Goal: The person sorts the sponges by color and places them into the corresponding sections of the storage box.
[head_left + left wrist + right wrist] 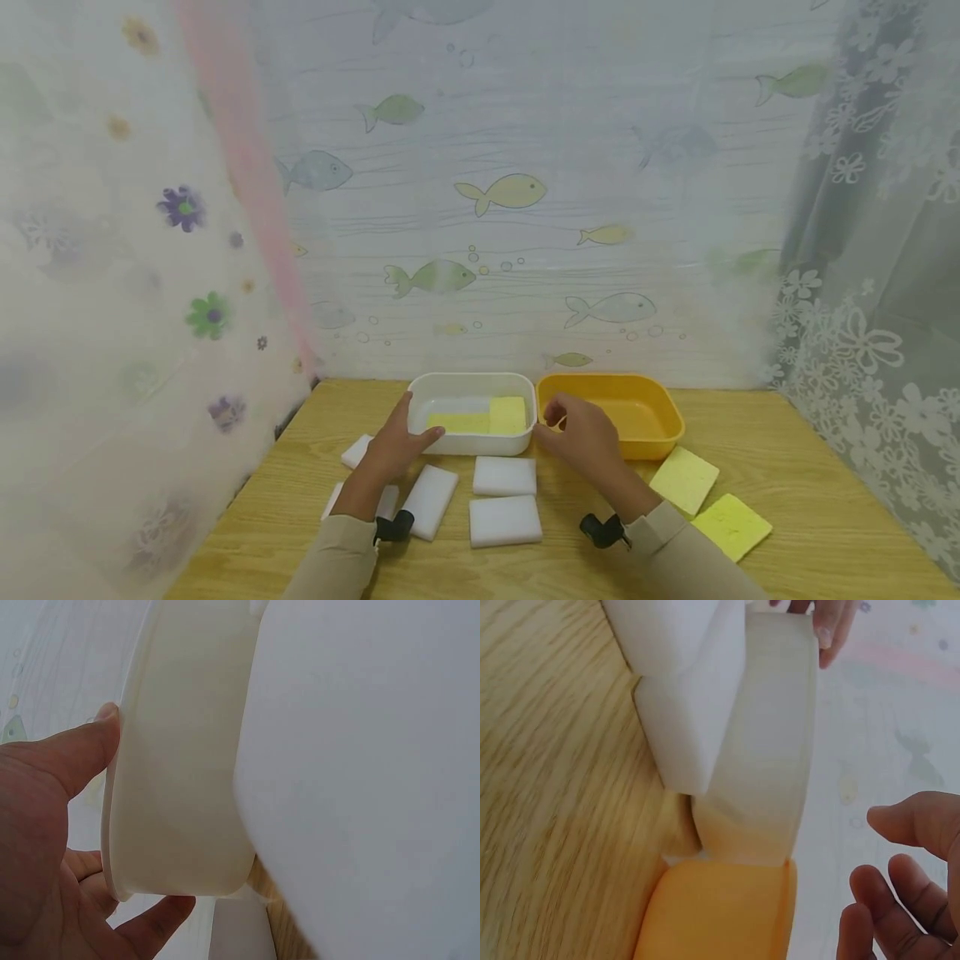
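My left hand holds the near left corner of a white plastic container. In the left wrist view its thumb lies at the rim and other fingers are against the end wall. Inside the container, towards the right, are yellow sponges, one standing above a flatter one. My right hand hovers where the white container meets an orange container. Its fingers are loosely bent with nothing between them, and the right wrist view shows the fingertips apart from both rims.
Several white sponge blocks lie in front of the white container and around my left forearm. Two yellow sponges lie to the right of my right forearm. A patterned curtain hangs behind the wooden table.
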Action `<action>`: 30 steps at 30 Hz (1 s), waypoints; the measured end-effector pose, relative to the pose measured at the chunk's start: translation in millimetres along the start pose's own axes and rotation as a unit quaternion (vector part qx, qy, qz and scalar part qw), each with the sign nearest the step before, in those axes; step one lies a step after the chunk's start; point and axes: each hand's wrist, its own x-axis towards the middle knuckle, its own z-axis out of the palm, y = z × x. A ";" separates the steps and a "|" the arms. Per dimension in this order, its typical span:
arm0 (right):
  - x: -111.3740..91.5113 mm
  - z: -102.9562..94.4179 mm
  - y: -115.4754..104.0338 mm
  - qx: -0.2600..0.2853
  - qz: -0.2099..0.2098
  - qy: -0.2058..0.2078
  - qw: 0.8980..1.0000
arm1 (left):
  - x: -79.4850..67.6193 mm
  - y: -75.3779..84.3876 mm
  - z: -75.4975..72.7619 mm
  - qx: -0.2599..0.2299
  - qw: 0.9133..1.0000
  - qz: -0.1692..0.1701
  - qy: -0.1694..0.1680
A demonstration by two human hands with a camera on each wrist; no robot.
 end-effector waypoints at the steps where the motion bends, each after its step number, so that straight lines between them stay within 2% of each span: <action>1: -2.1 -1.8 1.0 0.001 0.002 -0.002 1.000 | 0.2 -0.1 -0.1 0.000 1.000 0.000 0.000; 6: -12.2 -12.0 4.9 0.008 0.004 -0.002 1.000 | -0.4 0.1 -0.8 0.003 1.000 0.002 -0.001; 15: -31.7 -32.0 11.4 0.040 -0.031 0.023 0.998 | -0.4 -0.2 -1.0 -0.001 1.000 0.002 -0.003; 21: -43.2 -42.4 17.4 0.050 -0.038 0.034 0.997 | 1.3 -1.5 -0.1 -0.004 1.000 0.000 -0.004; 30: -54.5 -57.8 34.7 0.034 -0.055 0.058 0.996 | 0.5 -2.0 -0.8 -0.001 1.000 -0.001 -0.004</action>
